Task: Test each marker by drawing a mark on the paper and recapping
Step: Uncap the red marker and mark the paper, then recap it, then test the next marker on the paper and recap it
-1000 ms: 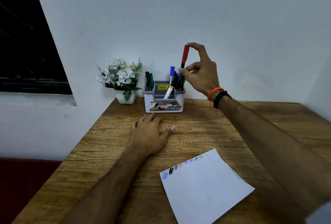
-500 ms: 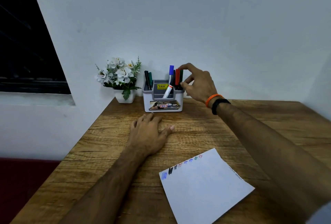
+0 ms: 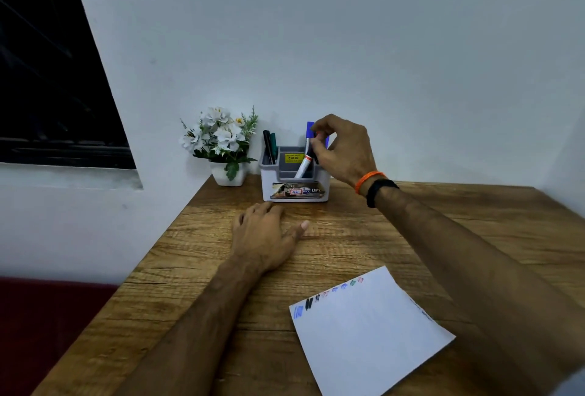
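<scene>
Both forearms are bare, no sleeves. The right wrist carries two bands side by side: a thin orange band [image 3: 369, 179] nearer the hand and a wider black band [image 3: 378, 190] behind it.

Our right hand [image 3: 343, 150] covers the right side of the pen holder [image 3: 294, 178], so we cannot tell which marker our fingers are pinching or how many stand behind them. The yellow price sticker [image 3: 294, 157] and the front label [image 3: 297, 190] are too small to read. The colored marks [image 3: 329, 294] on the paper [image 3: 370, 335] blur together. Both our forearms run off the bottom edge, and the window [image 3: 47, 79] is cut off at the left.
</scene>
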Motion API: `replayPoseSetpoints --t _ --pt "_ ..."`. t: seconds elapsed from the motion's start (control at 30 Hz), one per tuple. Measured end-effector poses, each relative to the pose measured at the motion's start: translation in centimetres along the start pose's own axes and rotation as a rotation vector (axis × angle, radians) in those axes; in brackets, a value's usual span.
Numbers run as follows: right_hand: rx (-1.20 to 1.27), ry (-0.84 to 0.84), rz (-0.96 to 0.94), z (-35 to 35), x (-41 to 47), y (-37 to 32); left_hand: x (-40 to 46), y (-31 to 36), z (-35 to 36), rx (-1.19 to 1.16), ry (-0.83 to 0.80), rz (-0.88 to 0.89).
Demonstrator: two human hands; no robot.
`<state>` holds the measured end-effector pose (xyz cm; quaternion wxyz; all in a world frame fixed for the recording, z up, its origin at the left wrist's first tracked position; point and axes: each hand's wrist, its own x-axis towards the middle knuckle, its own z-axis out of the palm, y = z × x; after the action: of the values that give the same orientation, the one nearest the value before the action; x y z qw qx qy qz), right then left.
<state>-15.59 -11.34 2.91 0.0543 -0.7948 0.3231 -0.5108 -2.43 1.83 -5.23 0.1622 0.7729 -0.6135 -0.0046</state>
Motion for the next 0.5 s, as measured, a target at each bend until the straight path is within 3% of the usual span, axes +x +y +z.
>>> replayPoseSetpoints --t 0.2,0.5 --pt "-0.028 -0.208 0.099 3.2 1.2 -1.6 0.4 -2.5 -0.4 0.028 -0.02 -0.106" --pt "-0.141 -0.418 0.141 7.0 4.2 -2.5 0.5 -2.5 0.1 0.038 0.011 -0.096"
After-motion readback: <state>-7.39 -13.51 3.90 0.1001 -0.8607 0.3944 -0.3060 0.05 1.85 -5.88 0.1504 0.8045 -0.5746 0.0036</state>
